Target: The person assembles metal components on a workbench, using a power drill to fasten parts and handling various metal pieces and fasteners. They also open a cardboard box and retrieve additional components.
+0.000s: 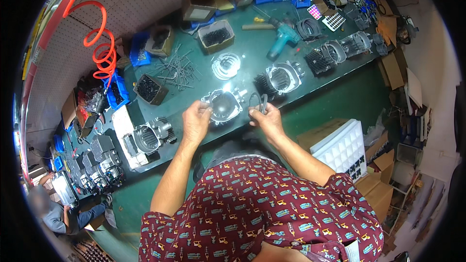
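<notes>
A round grey metal housing (pixel 224 106), its open bowl facing up, sits on the bench right in front of me. At its left rim is my left hand (pixel 196 120), thumb and fingers pressed together; what they pinch, if anything, is too small to tell. To the right of the housing, my right hand (pixel 268 120) is closed on a looped dark grey rubber gasket (pixel 254 100), held up off the bench. Just beyond the housing lie several shiny pale rings (pixel 226 66) in a loose pile. A second finned housing (pixel 282 78) stands to the right, behind my right hand.
More finned housings stand on the green bench (pixel 194 92), left (pixel 148 137) and right (pixel 324 58). Farther back are a teal cordless drill (pixel 282 41), boxes of dark screws (pixel 216 36) and scattered metal rods (pixel 178 70). A red coiled hose (pixel 99 51) hangs left. Another person (pixel 58 216) sits far left.
</notes>
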Action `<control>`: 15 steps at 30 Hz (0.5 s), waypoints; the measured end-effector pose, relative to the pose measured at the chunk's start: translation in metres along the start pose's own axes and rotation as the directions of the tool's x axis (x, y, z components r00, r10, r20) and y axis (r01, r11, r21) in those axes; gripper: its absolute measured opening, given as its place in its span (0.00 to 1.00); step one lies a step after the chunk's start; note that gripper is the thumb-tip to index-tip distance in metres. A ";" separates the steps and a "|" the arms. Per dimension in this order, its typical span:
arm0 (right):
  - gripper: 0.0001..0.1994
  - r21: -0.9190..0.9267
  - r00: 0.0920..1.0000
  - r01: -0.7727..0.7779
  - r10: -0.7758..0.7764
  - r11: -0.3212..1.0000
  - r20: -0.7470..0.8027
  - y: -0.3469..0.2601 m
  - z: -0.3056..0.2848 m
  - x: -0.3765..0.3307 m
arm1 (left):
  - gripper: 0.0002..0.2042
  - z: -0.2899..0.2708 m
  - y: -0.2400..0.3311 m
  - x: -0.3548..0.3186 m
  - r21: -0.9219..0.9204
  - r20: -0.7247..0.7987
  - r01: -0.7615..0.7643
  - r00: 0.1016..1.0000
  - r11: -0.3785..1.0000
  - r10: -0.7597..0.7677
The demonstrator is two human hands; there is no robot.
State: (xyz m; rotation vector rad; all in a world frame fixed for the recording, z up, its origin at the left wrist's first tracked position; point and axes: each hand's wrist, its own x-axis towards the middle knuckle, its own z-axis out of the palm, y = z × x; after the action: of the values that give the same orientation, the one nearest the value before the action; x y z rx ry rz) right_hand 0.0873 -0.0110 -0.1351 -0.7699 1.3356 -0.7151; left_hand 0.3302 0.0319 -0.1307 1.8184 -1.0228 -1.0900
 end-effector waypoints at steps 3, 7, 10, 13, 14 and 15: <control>0.09 0.039 1.000 0.013 -0.014 0.999 0.019 0.006 0.009 0.006 | 0.07 0.003 -0.004 0.004 0.083 0.006 -0.006 1.000 0.997 0.006; 0.10 0.076 0.999 -0.002 -0.001 0.997 0.041 0.007 0.013 0.008 | 0.07 0.000 -0.002 0.006 0.183 0.035 -0.050 0.998 0.982 0.044; 0.10 0.078 0.998 -0.020 0.015 0.997 0.058 0.004 0.013 0.005 | 0.07 -0.004 0.000 0.011 0.200 0.041 -0.085 0.996 0.976 0.078; 0.10 0.085 0.998 -0.030 0.025 0.996 0.059 0.000 0.015 0.003 | 0.07 -0.004 0.008 0.012 0.252 0.062 -0.106 0.994 0.962 0.093; 0.10 0.083 0.998 -0.034 0.029 0.996 0.057 0.000 0.015 0.002 | 0.07 -0.004 0.008 0.012 0.270 0.073 -0.119 0.992 0.956 0.103; 0.10 0.080 0.998 -0.031 0.026 0.996 0.064 0.000 0.015 0.003 | 0.07 -0.004 0.009 0.012 0.287 0.084 -0.132 0.990 0.949 0.112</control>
State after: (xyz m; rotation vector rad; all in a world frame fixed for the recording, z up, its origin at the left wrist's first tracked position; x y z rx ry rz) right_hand 0.1027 -0.0122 -0.1359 -0.7016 1.2508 -0.7127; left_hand 0.3357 0.0184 -0.1246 1.9280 -1.3786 -0.9689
